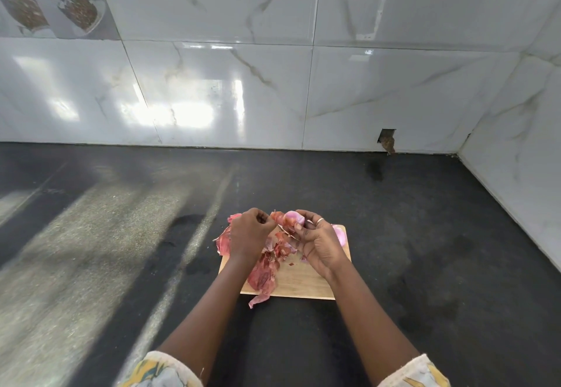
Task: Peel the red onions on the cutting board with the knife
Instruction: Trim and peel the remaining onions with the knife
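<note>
Now right hand (318, 242) grips onion (294, 217); left hand (247, 233) pinches its skin (275, 216).

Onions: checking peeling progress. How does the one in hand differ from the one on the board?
The held onion is up in the right hand, red skin clinging to its left side; the board onion lies at the far right corner of the board, bare, half hidden behind that hand. Both show pale pink flesh.

The dark, speckled stone surface (394, 234) carries a wooden cutting board (303, 283) near its front edge. A strip of red onion skin (258, 300) lies just off the board's near edge, and more skins (223, 244) spill past its left side.
</note>
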Action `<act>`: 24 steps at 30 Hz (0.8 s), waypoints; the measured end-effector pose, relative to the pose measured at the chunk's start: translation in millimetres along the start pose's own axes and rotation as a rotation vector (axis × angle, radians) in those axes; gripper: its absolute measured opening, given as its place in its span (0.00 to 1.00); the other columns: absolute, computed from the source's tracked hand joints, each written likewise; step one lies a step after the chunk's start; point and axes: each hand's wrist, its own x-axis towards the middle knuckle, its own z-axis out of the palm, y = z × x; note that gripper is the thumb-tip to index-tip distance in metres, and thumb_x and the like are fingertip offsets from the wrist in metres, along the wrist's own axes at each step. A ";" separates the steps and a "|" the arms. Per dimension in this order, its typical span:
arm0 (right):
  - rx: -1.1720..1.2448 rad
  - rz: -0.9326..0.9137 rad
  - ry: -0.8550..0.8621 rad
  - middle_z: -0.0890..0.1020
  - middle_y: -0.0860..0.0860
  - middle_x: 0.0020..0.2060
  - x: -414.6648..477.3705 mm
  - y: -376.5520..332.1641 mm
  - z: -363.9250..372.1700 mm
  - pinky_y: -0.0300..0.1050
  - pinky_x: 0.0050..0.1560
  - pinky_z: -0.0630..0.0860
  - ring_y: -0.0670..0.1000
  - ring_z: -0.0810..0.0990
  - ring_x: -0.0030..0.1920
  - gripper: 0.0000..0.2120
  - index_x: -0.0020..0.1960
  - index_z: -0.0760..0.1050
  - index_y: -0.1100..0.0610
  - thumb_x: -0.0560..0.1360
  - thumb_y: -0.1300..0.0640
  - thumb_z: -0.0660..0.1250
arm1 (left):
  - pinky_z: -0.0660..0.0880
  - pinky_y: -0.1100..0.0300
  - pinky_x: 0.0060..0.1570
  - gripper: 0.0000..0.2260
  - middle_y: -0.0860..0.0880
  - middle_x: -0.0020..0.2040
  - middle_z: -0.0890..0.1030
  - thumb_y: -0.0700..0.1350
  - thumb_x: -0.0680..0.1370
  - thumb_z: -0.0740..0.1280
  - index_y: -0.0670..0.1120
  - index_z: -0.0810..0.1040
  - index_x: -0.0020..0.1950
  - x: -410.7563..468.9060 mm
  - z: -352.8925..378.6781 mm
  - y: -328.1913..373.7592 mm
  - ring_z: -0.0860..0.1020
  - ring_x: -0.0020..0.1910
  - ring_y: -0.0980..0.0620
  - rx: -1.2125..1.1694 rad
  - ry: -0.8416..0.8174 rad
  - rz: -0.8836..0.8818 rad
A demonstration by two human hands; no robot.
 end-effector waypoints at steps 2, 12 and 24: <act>0.047 0.016 -0.028 0.83 0.59 0.46 -1.4 -1.3 -1.5 0.57 0.60 0.74 0.58 0.81 0.51 0.12 0.53 0.73 0.64 0.76 0.75 0.56 | 0.65 0.66 0.37 0.06 0.47 0.38 0.82 0.43 0.73 0.67 0.42 0.81 0.43 1.5 -0.2 -3.0 0.74 0.36 0.55 0.031 -0.022 -0.009; 0.117 0.043 -0.075 0.86 0.55 0.42 -8.6 -4.0 -3.7 0.46 0.54 0.78 0.51 0.85 0.46 0.13 0.51 0.75 0.64 0.77 0.75 0.54 | 0.76 0.52 0.38 0.09 0.43 0.38 0.81 0.38 0.74 0.61 0.38 0.79 0.39 -0.8 5.8 -14.5 0.77 0.36 0.46 0.303 -0.113 0.142; 0.116 0.064 -0.047 0.81 0.62 0.51 -10.7 -7.5 -6.1 0.51 0.51 0.80 0.58 0.83 0.48 0.12 0.59 0.72 0.65 0.78 0.72 0.56 | 0.73 0.62 0.52 0.14 0.48 0.55 0.82 0.39 0.78 0.60 0.43 0.77 0.62 -11.4 1.4 -11.2 0.79 0.54 0.50 0.052 -0.092 0.315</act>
